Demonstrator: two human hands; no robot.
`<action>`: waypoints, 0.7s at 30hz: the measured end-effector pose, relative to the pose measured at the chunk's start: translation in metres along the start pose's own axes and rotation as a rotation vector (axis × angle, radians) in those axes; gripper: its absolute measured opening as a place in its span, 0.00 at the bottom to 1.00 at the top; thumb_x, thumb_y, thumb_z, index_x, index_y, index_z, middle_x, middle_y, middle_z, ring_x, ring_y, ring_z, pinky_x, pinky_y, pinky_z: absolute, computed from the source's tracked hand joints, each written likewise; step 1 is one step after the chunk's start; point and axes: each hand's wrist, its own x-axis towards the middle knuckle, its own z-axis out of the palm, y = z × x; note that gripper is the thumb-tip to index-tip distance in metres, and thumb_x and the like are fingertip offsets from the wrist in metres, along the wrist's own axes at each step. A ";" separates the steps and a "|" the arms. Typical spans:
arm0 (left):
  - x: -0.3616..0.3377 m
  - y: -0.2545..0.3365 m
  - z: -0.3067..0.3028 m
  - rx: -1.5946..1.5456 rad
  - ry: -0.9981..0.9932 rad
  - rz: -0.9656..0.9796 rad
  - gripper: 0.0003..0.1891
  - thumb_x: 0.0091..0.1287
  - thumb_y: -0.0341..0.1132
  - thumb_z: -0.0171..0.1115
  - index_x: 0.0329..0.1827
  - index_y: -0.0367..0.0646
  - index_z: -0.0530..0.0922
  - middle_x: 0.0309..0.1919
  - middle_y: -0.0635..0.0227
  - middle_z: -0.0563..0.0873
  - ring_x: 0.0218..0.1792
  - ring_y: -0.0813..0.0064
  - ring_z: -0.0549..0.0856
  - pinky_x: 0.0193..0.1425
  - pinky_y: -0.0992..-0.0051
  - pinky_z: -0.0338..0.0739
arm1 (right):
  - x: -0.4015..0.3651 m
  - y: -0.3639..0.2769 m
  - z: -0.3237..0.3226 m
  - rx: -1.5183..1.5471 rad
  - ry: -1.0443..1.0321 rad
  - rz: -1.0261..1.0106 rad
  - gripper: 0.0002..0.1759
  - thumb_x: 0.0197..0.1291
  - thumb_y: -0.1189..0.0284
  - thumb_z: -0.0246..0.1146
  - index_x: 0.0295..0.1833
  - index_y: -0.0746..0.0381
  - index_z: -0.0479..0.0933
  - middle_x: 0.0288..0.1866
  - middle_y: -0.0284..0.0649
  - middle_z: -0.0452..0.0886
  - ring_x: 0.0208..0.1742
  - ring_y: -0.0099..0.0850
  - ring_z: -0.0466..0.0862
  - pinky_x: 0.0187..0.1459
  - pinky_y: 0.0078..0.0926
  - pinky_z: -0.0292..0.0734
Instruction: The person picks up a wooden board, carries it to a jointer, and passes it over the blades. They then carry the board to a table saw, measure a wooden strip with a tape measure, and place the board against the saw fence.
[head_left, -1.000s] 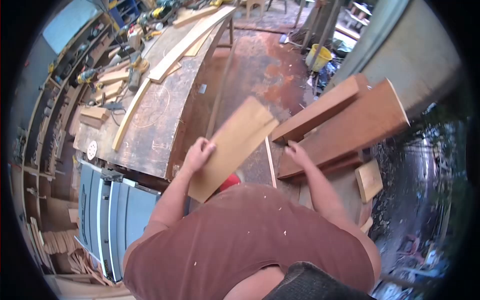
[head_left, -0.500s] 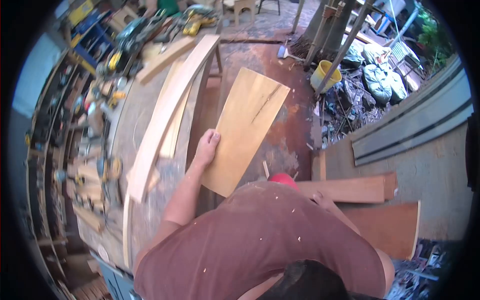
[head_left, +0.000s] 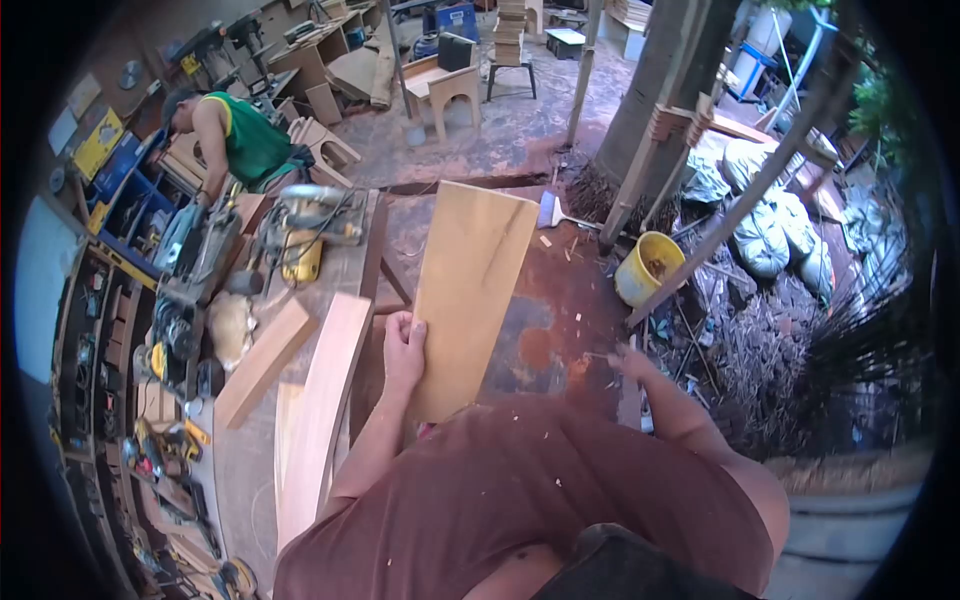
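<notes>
My left hand (head_left: pixel 405 350) grips the left edge of a flat wooden board (head_left: pixel 475 290), thumb on its face. The board stands tilted up in front of me, with a dark streak near its upper right. My right hand (head_left: pixel 628 363) is out to the right over the reddish-brown floor, apart from the board. It is blurred, and its fingers cannot be made out clearly. A yellow bucket (head_left: pixel 648 270) stands beyond it. A brush with a white handle (head_left: pixel 556 212) lies on the floor behind the board.
At left, a workbench (head_left: pixel 240 470) holds a long plank (head_left: pixel 325 420), a short wooden block (head_left: pixel 265 360) and a yellow power saw (head_left: pixel 302 255). A person in a green top (head_left: pixel 240 140) bends over the far left. A post (head_left: pixel 655 110) and white sacks (head_left: pixel 765 230) are at right.
My view has swung upward and right. My right hand has gone from low beside my body out over the floor. The left hand still holds the board, now more upright.
</notes>
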 end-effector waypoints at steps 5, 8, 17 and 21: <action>0.187 -0.048 0.077 -0.080 -0.008 0.042 0.14 0.77 0.41 0.55 0.50 0.37 0.76 0.38 0.68 0.82 0.38 0.80 0.79 0.45 0.75 0.75 | 0.247 -0.165 -0.133 0.084 0.180 -0.252 0.34 0.64 0.55 0.66 0.69 0.63 0.71 0.64 0.55 0.79 0.65 0.46 0.79 0.64 0.37 0.73; 0.317 -0.086 0.126 -0.059 -0.046 0.010 0.15 0.78 0.42 0.54 0.48 0.36 0.77 0.37 0.68 0.82 0.38 0.80 0.78 0.45 0.75 0.75 | 0.343 -0.198 -0.165 0.108 0.148 -0.248 0.30 0.66 0.61 0.66 0.69 0.64 0.71 0.52 0.46 0.84 0.52 0.33 0.84 0.56 0.32 0.78; 0.693 -0.089 0.244 -0.148 -0.253 -0.297 0.23 0.80 0.49 0.48 0.53 0.35 0.80 0.42 0.65 0.85 0.44 0.79 0.79 0.53 0.74 0.74 | 0.440 0.000 -0.157 -0.726 -0.808 0.057 0.30 0.64 0.55 0.61 0.65 0.65 0.74 0.64 0.62 0.76 0.69 0.53 0.73 0.68 0.43 0.70; 0.834 -0.130 0.321 -0.181 -0.245 -0.353 0.26 0.80 0.50 0.48 0.57 0.31 0.79 0.48 0.63 0.86 0.49 0.76 0.81 0.57 0.73 0.75 | 0.540 0.052 -0.187 -0.249 -0.542 0.422 0.31 0.64 0.56 0.62 0.66 0.65 0.73 0.64 0.61 0.76 0.69 0.53 0.73 0.68 0.43 0.70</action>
